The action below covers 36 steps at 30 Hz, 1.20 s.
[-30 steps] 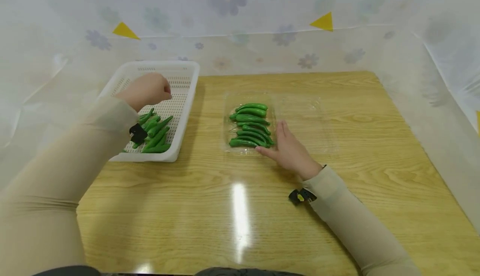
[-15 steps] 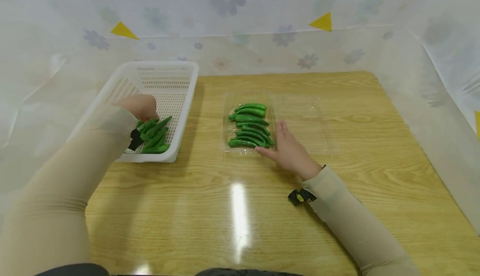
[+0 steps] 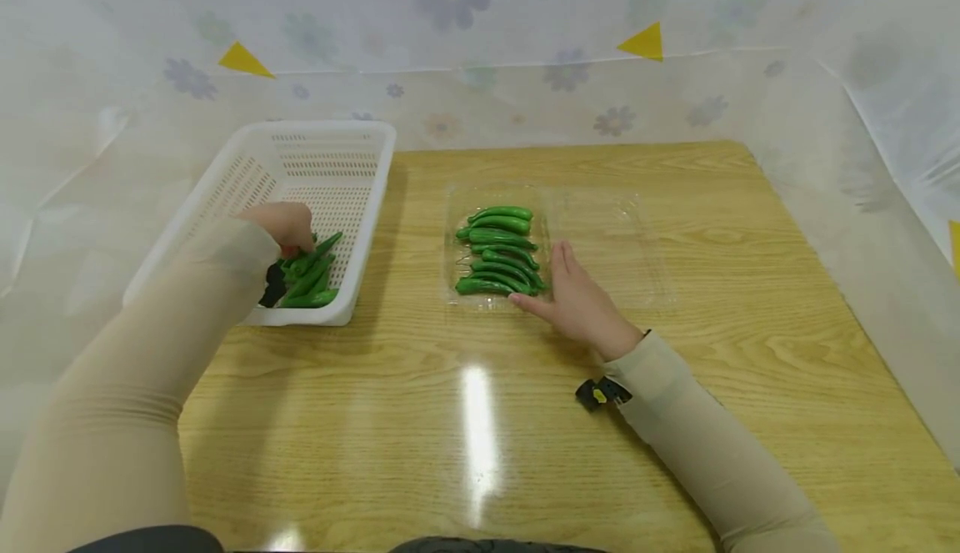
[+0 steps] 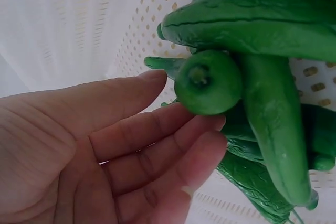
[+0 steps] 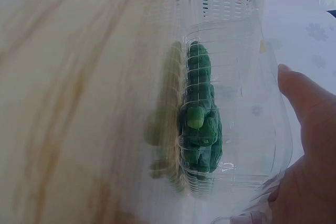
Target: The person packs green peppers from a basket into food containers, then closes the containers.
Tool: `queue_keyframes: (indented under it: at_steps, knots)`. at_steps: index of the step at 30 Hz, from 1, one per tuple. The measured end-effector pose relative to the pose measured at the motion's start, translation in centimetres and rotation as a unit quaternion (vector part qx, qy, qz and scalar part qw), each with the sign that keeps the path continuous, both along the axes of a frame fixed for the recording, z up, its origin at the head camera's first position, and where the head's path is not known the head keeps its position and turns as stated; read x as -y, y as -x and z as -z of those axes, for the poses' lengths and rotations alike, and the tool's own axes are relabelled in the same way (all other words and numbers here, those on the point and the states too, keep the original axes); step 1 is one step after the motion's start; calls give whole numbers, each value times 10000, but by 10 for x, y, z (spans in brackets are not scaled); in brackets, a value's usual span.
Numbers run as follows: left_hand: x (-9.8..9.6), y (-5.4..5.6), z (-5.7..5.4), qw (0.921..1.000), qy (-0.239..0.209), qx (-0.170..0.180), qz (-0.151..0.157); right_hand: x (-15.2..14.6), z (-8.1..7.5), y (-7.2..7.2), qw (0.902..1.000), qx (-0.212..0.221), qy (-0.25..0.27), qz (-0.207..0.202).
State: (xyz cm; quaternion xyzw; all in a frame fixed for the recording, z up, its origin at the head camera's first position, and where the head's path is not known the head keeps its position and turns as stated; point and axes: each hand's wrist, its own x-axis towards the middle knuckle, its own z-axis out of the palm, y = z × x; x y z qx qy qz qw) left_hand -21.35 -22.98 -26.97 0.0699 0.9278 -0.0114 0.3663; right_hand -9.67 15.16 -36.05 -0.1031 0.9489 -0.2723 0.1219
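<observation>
My left hand (image 3: 285,223) reaches down into the white plastic basket (image 3: 372,219), over a heap of green chili peppers (image 3: 307,278). In the left wrist view its fingers are slightly bent, with fingertips right under the blunt end of one pepper (image 4: 210,85); the thumb tip lies just left of it. My right hand (image 3: 581,299) has its fingers straight and its thumb spread, resting along the right and front edge of a clear plastic container (image 3: 491,304). Several green chili peppers (image 3: 501,251) lie side by side inside the container.
The container's clear lid (image 3: 611,253) lies folded open on the right of it. Everything stands on a wood-grain table (image 3: 390,419). A pale flowered sheet (image 3: 517,94) with yellow triangles hangs along the back and sides.
My left hand has moved down and slightly left, from above the basket's middle into the pepper heap. My right hand and the container have not moved.
</observation>
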Motion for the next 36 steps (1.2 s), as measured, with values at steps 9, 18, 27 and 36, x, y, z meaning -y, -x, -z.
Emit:
queue_keyframes:
  at_steps: [9,18,27,36]
  knots:
    - [4,2,5,9998,145,-114,73,1,-1,0,10000,-5,-8,-43]
    - [8,0,7,9997,-41,-234,-81,3,-5,-1,10000,38,-18,-86]
    - [17,1,3,9980,-314,-536,-104,3,-6,-1,9999,94,-3,-57]
    - [22,1,-12,9895,-887,-1138,60,2,-6,-2,9999,108,46,14]
